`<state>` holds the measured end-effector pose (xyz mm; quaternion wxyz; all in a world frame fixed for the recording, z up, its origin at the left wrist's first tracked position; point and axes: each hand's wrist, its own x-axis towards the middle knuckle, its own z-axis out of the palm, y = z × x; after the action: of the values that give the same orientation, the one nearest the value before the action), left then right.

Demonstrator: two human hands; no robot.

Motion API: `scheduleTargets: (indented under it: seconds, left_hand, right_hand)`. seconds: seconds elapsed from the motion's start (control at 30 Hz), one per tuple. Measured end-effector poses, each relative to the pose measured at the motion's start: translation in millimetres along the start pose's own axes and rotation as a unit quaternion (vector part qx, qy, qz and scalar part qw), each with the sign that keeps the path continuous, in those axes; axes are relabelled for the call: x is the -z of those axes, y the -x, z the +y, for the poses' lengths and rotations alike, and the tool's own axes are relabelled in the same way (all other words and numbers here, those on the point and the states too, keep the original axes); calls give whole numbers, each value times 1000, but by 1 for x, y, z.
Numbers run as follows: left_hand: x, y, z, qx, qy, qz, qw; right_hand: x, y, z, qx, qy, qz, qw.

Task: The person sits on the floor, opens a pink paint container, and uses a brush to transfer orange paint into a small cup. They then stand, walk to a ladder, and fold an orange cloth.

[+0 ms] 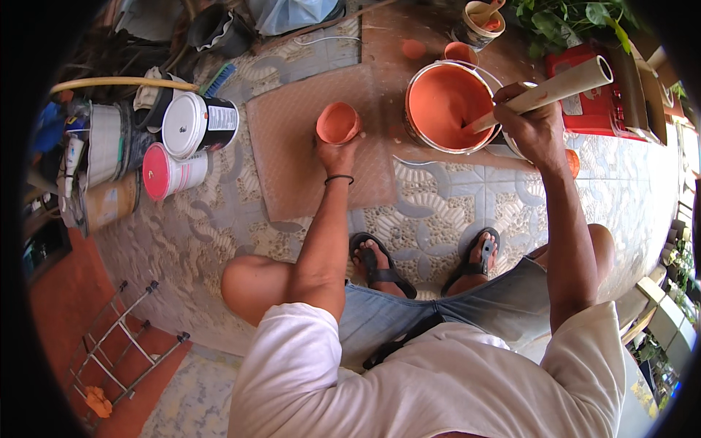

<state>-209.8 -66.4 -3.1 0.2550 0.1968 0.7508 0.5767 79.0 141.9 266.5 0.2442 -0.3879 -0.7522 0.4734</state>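
Beside the paint bucket (447, 106), right hand (531, 124) closed around a pale tube (548, 91); tube's lower end dips into orange paint just left of the grip. Left hand (337, 152) holds a small orange cup (338, 122), fingers wrapped under its base, above a brown mat (292, 175). White tins (193, 124) lie well left of that grip.

Patterned tile floor (438, 212) carries brown mat (292, 160). Orange paint bucket (445, 106) stands just beyond mat's far right corner. Tipped cans (193, 124) lie left of mat; folded metal rack (120, 343) well nearer, lower left.
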Motion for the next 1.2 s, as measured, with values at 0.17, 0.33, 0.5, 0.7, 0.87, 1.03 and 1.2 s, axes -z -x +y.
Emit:
scheduleTargets:
  seconds: [0.17, 0.33, 0.5, 0.7, 0.87, 1.03, 1.2]
  left_hand:
    - [-1, -5, -1, -45, -14, 16, 999]
    - [-5, 0, 6, -43, 15, -1, 999]
    - [1, -4, -16, -44, -8, -16, 999]
    - [0, 4, -16, -81, -63, -5, 995]
    - [-8, 47, -2, -95, -196, 85, 972]
    - [-12, 92, -36, 203, -40, 78, 975]
    - [-97, 141, 90, 346, 246, 4, 905]
  right_hand:
    - [-30, 6, 11, -32, -152, 51, 987]
    - [-15, 11, 29, 1, -130, 173, 976]
    - [-12, 50, 25, -94, -154, 278, 944]
    - [-10, 65, 24, -146, -160, 268, 939]
    - [9, 67, 25, -179, -111, 173, 962]
    - [11, 64, 17, -157, -106, 124, 974]
    - [20, 72, 35, -195, -38, 98, 975]
